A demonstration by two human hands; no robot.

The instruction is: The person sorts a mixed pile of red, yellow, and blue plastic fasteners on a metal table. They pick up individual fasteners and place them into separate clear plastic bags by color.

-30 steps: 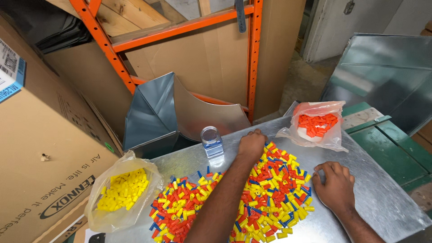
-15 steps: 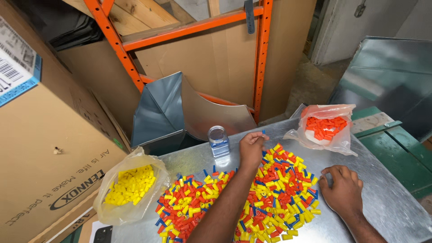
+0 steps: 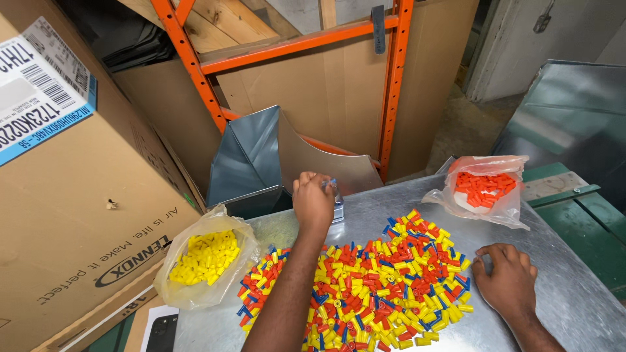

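1. Right hand [image 3: 512, 283], nearest the viewer: palm down, fingers spread wide and flat on the metal table [image 3: 561, 261], holding nothing. Its fingertips lie just beside the right edge of the pile of connectors [image 3: 365, 287], probably to steady the body or to fence in strays.
2. The pile (red, yellow and blue caps, mixed) lies between the two hands, spread in one thin layer so that colours can be told apart. Bare metal is open to the right of the right hand, up to the table's edge.
3. Left of the left forearm: a clear bag of yellow connectors [image 3: 205, 261], mouth open, set within easy reach of the pile. A dark phone [image 3: 162, 332] lies below it.
4. Left hand [image 3: 313, 202], reaching past the pile's far edge: fingers curled narrow, pinching a small blue piece, over a clear bottle [image 3: 337, 207] that it mostly hides.
5. Beyond the right hand: a bag of orange connectors [image 3: 484, 189], near the table's far rim.
6. Farthest: folded sheet-metal duct [image 3: 251, 163] and cardboard box [image 3: 72, 195], crowding the left side.
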